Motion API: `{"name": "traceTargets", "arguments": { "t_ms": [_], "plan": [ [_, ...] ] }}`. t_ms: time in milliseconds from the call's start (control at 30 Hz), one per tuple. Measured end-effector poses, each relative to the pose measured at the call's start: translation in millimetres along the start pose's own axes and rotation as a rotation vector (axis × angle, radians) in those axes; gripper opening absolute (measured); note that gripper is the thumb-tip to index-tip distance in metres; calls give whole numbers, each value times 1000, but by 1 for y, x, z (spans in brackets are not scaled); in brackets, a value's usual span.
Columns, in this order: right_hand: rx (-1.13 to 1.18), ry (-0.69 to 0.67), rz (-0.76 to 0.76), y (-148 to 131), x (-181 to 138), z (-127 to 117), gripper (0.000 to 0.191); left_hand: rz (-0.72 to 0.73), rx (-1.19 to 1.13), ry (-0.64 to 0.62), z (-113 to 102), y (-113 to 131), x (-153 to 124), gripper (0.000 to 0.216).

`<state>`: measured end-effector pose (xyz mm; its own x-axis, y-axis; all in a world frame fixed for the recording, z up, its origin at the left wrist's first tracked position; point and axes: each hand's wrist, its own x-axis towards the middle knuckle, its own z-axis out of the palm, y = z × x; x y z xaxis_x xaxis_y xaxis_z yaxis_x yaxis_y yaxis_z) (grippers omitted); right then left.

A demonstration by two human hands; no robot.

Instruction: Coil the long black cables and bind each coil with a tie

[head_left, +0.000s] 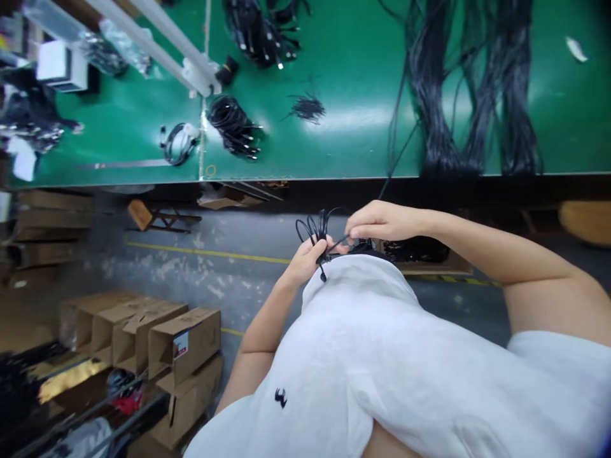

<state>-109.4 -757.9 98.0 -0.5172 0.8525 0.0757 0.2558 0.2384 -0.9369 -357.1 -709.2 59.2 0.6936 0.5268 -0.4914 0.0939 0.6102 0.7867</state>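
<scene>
Loops of a thin black cable (312,228) stand up from my left hand (308,256), whose fingers are closed around them in front of my body. A small dark plug end (323,277) hangs below those fingers. My right hand (375,221) is just to the right, pinching a stretch of the same cable that runs between the two hands. From behind my right hand, a black strand leads up over the table edge toward long bundles of black cable (436,95) on the green table (353,149).
Coiled black cables (233,127) and a pile of short black ties (308,108) lie on the table. Another coil (180,143) sits farther left, near a white post (167,38). Open cardboard boxes (195,337) stand on the floor at lower left, and a wooden stool (140,215) is behind them.
</scene>
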Motion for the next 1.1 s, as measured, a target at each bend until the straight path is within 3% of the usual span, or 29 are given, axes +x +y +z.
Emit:
{"name": "traceTargets", "arguments": {
  "t_ms": [100,167,300,433,533,633,700,800,867,967,1100],
  "plan": [
    [9,115,39,17,-6,-6,42,-98,-40,-157,14,0,7,39],
    [5,154,66,26,-12,-10,40,-147,-117,-195,18,3,5,36],
    [20,153,92,38,-25,-11,39,-192,-283,-142,24,7,-2,26],
    [35,184,120,40,-28,-8,39,-249,-220,-85,25,5,-8,30],
    [43,188,117,41,-20,-9,39,-284,-176,-138,22,2,-13,35],
    [6,208,133,64,-18,-16,39,-295,-198,-203,15,4,-19,33],
    [-107,266,202,97,-30,-25,41,-195,-246,-165,7,11,-23,29],
    [-425,409,422,150,-65,-41,43,57,-353,2,-8,30,-27,26],
    [-639,470,558,160,-87,-47,45,157,-431,83,-17,45,-28,25],
    [-785,466,571,123,-105,-36,48,337,-607,38,-31,67,-33,18],
    [-730,484,432,54,-109,-18,50,582,-894,-138,-56,86,-48,8]
  ]
}}
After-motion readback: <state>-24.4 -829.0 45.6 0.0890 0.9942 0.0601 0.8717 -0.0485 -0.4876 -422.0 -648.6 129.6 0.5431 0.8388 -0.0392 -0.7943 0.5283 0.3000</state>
